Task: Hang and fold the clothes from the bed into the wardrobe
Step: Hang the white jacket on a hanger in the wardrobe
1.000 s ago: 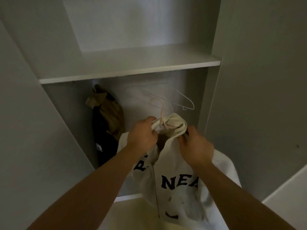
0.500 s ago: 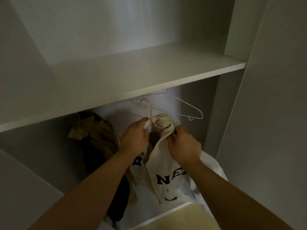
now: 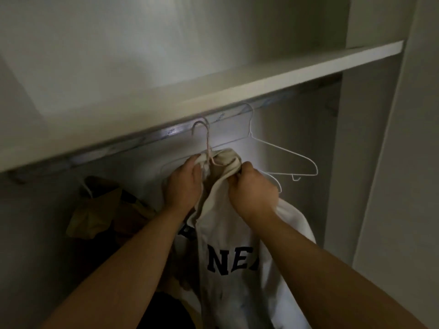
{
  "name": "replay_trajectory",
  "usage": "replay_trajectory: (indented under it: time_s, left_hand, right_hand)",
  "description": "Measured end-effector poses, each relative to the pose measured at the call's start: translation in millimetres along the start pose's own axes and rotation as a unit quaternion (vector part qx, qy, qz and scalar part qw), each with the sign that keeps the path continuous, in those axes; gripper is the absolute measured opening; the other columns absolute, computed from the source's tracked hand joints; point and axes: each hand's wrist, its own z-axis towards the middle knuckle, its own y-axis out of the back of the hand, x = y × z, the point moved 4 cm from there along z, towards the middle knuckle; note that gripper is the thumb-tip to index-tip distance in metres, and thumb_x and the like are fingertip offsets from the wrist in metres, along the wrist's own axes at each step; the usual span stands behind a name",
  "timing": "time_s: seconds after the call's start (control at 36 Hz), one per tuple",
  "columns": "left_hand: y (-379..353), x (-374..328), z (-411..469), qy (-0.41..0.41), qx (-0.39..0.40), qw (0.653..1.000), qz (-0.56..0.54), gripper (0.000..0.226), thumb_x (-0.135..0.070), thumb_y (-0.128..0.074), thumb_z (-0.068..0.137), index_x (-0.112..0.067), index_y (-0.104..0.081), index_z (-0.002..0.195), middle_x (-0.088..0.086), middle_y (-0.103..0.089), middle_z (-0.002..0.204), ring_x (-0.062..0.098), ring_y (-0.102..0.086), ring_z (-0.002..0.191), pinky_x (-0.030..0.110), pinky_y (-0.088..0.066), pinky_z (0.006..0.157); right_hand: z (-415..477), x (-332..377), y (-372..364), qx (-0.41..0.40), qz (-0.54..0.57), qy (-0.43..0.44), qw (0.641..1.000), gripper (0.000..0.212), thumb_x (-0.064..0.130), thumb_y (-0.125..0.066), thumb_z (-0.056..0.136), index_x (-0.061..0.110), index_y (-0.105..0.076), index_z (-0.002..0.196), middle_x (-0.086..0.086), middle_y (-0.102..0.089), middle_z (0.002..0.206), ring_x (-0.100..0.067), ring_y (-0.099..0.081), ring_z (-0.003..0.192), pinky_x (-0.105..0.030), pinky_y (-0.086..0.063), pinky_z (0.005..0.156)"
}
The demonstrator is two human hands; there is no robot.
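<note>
A cream zip hoodie (image 3: 235,233) with dark letters hangs from a pink wire hanger (image 3: 206,141). The hanger's hook sits at the metal rail (image 3: 152,141) under the wardrobe shelf. My left hand (image 3: 184,186) grips the left side of the hoodie's collar. My right hand (image 3: 251,189) pinches the right side of the collar just under the hanger neck. Both arms reach up into the wardrobe.
A white shelf (image 3: 261,74) runs above the rail. An empty white wire hanger (image 3: 282,153) hangs on the rail to the right of the hoodie. A tan and dark garment (image 3: 107,210) hangs at the left. The wardrobe's side panel (image 3: 344,162) stands at the right.
My hands have lifted the hoodie and its hanger upward, and the hook has come up to the rail. The view has tilted up, so the rail now shows.
</note>
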Motion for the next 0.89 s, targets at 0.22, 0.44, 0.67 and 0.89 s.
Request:
replay_trajectory:
  time_s: [0.22, 0.44, 0.67, 0.89]
  left_hand:
    - [-36, 28, 23, 0.01, -0.162, 0.983, -0.081, 0.028, -0.033, -0.042, 0.103, -0.021, -0.067, 0.109, 0.011, -0.071, 0.1, 0.031, -0.063, 0.088, 0.024, -0.032, 0.065]
    - [-36, 47, 46, -0.029, -0.24, 0.964, -0.114, 0.025, -0.023, -0.044, 0.102, -0.016, -0.057, 0.082, 0.014, -0.066, 0.086, 0.032, -0.06, 0.083, 0.028, -0.025, 0.062]
    - [-51, 76, 66, -0.038, -0.189, 0.972, -0.137, 0.029, -0.023, -0.043, 0.103, -0.01, -0.069, 0.104, 0.015, -0.07, 0.104, 0.033, -0.062, 0.098, 0.032, -0.045, 0.078]
    - [-104, 70, 82, -0.072, -0.173, 0.967, -0.172, 0.027, -0.025, -0.046, 0.103, -0.013, -0.07, 0.103, 0.013, -0.072, 0.096, 0.033, -0.063, 0.089, 0.032, -0.046, 0.07]
  right_hand:
    - [33, -7, -38, -0.124, 0.002, 0.085, 0.989, 0.021, 0.043, -0.042, 0.096, 0.022, -0.042, 0.093, -0.005, -0.066, 0.1, -0.033, -0.066, 0.09, -0.035, -0.031, 0.065]
    - [55, 9, -55, -0.208, -0.003, 0.138, 0.968, 0.024, 0.038, -0.043, 0.095, 0.019, -0.055, 0.104, -0.008, -0.07, 0.106, -0.033, -0.067, 0.098, -0.035, -0.033, 0.069]
    - [77, 16, -76, -0.174, -0.021, 0.129, 0.976, 0.025, 0.034, -0.048, 0.092, 0.02, -0.061, 0.108, -0.007, -0.07, 0.108, -0.032, -0.067, 0.099, -0.033, -0.037, 0.071]
    - [99, -29, -89, -0.214, -0.054, 0.106, 0.97, 0.026, 0.045, -0.043, 0.088, 0.025, -0.057, 0.098, -0.007, -0.07, 0.104, -0.035, -0.067, 0.095, -0.035, -0.036, 0.069]
